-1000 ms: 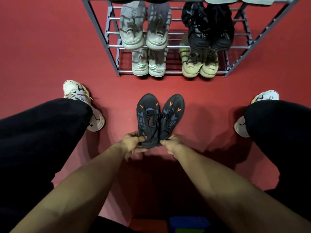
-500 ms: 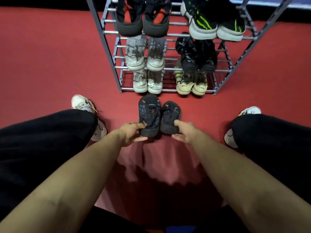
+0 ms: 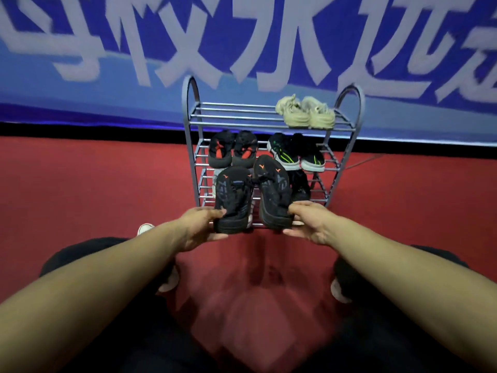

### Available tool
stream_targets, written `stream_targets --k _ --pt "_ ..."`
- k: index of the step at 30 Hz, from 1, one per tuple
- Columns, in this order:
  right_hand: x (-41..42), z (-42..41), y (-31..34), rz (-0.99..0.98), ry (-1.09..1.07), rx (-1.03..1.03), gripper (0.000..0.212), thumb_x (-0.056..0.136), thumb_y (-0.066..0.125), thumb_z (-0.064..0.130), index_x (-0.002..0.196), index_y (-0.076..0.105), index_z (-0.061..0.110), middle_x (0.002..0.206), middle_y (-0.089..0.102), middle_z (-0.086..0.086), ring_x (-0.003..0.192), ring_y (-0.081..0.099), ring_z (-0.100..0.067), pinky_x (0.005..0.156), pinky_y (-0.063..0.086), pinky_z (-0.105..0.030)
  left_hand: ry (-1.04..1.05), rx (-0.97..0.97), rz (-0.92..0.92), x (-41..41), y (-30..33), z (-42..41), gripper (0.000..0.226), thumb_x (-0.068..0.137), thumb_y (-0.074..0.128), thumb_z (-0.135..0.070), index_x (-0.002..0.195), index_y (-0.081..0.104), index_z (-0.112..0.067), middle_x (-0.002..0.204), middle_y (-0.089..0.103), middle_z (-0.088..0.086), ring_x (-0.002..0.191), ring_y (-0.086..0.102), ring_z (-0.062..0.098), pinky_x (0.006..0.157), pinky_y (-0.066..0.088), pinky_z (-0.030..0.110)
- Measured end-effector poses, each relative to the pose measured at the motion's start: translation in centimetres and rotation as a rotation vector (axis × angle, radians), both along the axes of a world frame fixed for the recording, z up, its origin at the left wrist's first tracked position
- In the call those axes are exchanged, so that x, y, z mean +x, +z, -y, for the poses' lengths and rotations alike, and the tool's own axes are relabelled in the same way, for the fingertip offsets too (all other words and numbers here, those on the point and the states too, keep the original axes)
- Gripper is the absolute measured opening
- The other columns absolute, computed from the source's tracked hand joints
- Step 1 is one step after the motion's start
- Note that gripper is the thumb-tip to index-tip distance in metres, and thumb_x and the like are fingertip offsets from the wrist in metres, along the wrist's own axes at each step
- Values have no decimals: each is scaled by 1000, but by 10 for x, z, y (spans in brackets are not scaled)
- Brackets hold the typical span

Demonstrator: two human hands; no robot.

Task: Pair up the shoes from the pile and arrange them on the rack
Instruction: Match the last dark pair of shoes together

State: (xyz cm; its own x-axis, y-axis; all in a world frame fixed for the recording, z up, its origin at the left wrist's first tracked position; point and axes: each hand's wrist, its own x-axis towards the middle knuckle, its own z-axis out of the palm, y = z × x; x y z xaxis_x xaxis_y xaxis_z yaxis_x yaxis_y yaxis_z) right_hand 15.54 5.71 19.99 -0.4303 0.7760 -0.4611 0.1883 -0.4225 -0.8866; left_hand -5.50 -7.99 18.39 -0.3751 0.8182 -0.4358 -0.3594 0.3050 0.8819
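Observation:
I hold a pair of black shoes with small orange marks in the air in front of the grey metal rack (image 3: 191, 146). My left hand (image 3: 200, 227) grips the heel of the left black shoe (image 3: 232, 197). My right hand (image 3: 309, 222) grips the heel of the right black shoe (image 3: 271, 189), which is tilted. On the rack's top shelf, right side, sits a beige pair (image 3: 305, 113). The shelf below carries a black-and-orange pair (image 3: 232, 149) and a black pair with green stripes (image 3: 295, 152). The lower shelves are mostly hidden behind the held shoes.
The rack stands on a red floor (image 3: 94, 189) against a blue banner with large white characters (image 3: 242, 44). The left half of the top shelf is bare. My black-trousered legs and white shoes (image 3: 145, 228) flank the space below my arms.
Both hands have lifted the black pair off the floor and raised it toward the rack. My view has tilted up, so the top shelf and the banner now show.

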Motion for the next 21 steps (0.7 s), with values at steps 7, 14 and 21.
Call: stream_targets --k 7,14,21 --pt "-32 -20 79 -148 46 82 19 92 49 5 81 59 18 87 67 -3 84 62 -13 58 55 -29 48 143 -62 -15 84 -33 13 94 57 -14 104 61 -6 91 66 9 80 65 22 58 61 28" --pt "-95 -94 123 -193 -43 92 13 93 51 10 84 58 17 87 67 -3 73 63 -13 56 53 -28 141 185 -56 -61 124 -113 27 94 58 -17 114 59 0 95 66 15 62 69 20 54 59 30" --pt "-159 -180 123 -137 -113 79 5 93 54 17 89 58 15 89 66 -6 71 63 -17 42 54 -22 198 151 -92 -117 141 -210 25 96 55 -18 116 59 -4 90 66 11 71 68 24 49 58 27"
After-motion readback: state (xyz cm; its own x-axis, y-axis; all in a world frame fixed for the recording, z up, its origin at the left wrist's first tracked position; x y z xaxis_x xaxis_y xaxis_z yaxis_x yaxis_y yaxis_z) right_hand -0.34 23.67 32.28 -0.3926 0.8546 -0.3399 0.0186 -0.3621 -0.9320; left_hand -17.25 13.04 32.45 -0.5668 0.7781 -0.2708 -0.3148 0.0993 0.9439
